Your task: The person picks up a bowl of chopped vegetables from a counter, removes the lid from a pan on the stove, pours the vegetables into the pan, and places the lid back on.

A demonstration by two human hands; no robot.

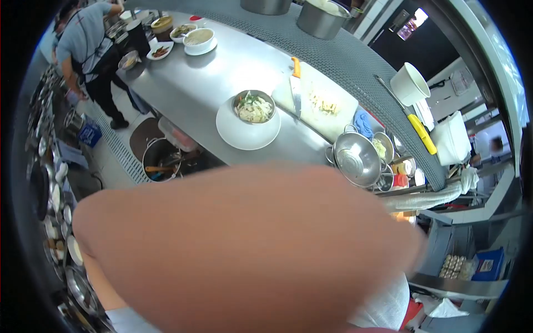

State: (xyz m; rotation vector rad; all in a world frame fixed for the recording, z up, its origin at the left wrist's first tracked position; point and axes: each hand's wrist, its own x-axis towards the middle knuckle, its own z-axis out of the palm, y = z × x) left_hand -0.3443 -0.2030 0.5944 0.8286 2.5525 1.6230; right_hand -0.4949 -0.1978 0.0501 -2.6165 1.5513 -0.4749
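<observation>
Close up, a blurred hand [250, 238] looms below the plated bowl [254, 106]

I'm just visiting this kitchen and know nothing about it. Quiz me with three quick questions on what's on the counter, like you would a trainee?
1. True or false: the orange-handled knife rests on the white rectangular cutting board.
2. What is under the round steel bowl of pale chopped food?
A) a blue cloth
B) a round white plate
C) a red tray
3. Fill in: the long thin tool on the grey textured surface has a ___ handle.
Key: 1 true; 2 B; 3 yellow
</observation>
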